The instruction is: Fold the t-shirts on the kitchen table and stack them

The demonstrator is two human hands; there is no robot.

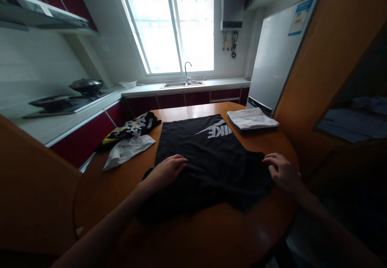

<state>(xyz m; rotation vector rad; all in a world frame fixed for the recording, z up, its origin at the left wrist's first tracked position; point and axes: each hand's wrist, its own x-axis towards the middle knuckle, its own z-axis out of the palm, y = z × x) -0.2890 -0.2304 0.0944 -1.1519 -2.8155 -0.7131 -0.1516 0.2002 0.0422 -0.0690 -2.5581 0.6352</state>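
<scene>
A black T-shirt (193, 167) with a white NIKE print lies spread on the round wooden table (256, 235). Its print faces upside down to me, with the hem at the far side and the sleeves near me. My left hand (169, 169) rests over the shirt's left part, fingers stretched out and lying on the cloth. At the right sleeve's edge, my right hand (279, 173) has its fingertips and thumb closed on the fabric. The cloth near the collar is dark and slightly rumpled.
A folded white garment (252, 118) lies on a dark one at the back right. At the left are a black-and-yellow printed garment (133, 127) and a crumpled white cloth (128, 151). Beyond stand a counter with a sink (183, 84), a stove (72, 102) and a fridge (278, 50).
</scene>
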